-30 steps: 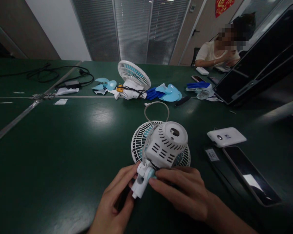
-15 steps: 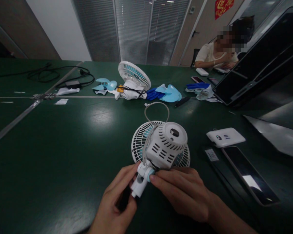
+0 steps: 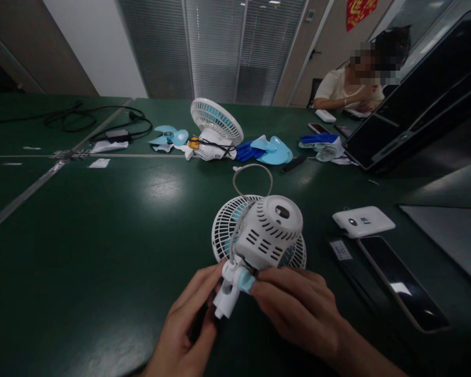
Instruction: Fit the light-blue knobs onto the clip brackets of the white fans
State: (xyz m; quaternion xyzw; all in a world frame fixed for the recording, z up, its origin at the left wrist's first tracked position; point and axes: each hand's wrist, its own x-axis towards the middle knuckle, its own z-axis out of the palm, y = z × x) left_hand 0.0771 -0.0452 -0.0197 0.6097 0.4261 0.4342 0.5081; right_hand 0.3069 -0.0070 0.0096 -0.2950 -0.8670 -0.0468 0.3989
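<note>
A small white electric fan (image 3: pixel 265 235) lies face down on the green table, its round grille (image 3: pixel 222 230) under the slotted motor housing. Its white clamp bracket (image 3: pixel 226 298) sticks out toward me. My left hand (image 3: pixel 186 319) grips the bracket's left side, fingertips at the joint. The thumb and fingers of my right hand (image 3: pixel 298 303) pinch a light blue knob (image 3: pixel 245 281) on the bracket's right side. A grey cord (image 3: pixel 272 180) loops behind the housing.
Behind stand a second fan (image 3: pixel 215 125), light blue fan blades (image 3: pixel 275 151) and blue-white gloves (image 3: pixel 320 141). To the right lie a phone (image 3: pixel 402 283), a white device (image 3: pixel 363 221) and black tweezers (image 3: pixel 353 275). Black cables (image 3: pixel 78 118) lie far left. A person (image 3: pixel 349 89) sits far right.
My right hand has shifted slightly right, and more of the blue knob shows, turned to a different angle. The fan and my left hand have hardly moved.
</note>
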